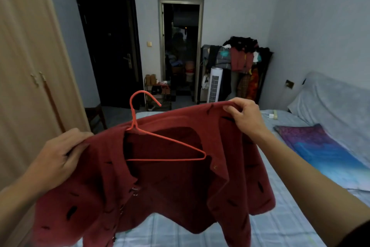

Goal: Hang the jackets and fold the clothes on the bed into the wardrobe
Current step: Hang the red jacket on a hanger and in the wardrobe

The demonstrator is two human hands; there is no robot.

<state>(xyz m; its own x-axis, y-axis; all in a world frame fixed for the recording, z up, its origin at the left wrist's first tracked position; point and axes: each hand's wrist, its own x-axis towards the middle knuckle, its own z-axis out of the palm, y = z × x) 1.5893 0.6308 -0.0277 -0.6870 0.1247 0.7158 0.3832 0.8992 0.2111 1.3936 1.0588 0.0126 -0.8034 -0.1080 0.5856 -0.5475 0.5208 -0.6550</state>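
A person holds a red jacket on a wire hanger above a bed, beside a closed wardrobe
The left hand grips one shoulder with curled fingers; the right hand pinches the other, held higher. The jacket hangs in the air between them, front open, hem drooping over the bed. The hanger's hook stands above the collar; one arm is tucked under cloth, the other lies bare across the open front. The cloth looks soft, limp and light, likely to slip off thin wire, so the shoulder seams seem the best hold while seating it, then the hook for carrying
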